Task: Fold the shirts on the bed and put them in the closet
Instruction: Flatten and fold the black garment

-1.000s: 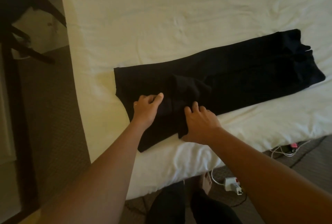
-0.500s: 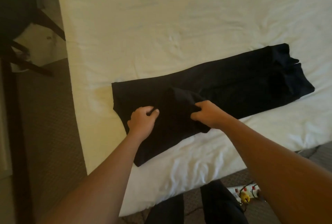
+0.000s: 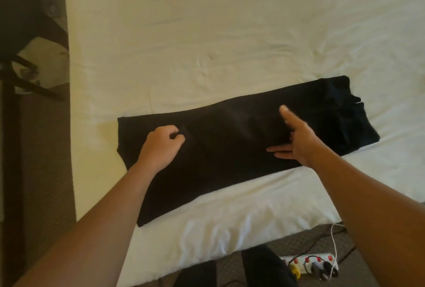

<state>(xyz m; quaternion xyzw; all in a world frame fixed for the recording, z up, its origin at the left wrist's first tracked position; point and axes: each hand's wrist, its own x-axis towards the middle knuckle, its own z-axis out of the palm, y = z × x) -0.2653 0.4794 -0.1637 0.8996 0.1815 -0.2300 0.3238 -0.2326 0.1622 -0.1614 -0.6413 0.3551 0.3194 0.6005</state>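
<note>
Black shirt is laid out in a long folded strip across the bed, running from about 8 o'clock up toward 3 o'clock over the cream sheet. Left hand sits on the strip's 9 o'clock end, fingers curled in and pinching a little bit of the fabric. Right hand is splayed wide toward the 3 o'clock end, fingers straight, gripping nothing; can't tell if it's actually touching the cloth. Down on the carpet at 5 o'clock there's a white power strip with plugs in it.
</note>
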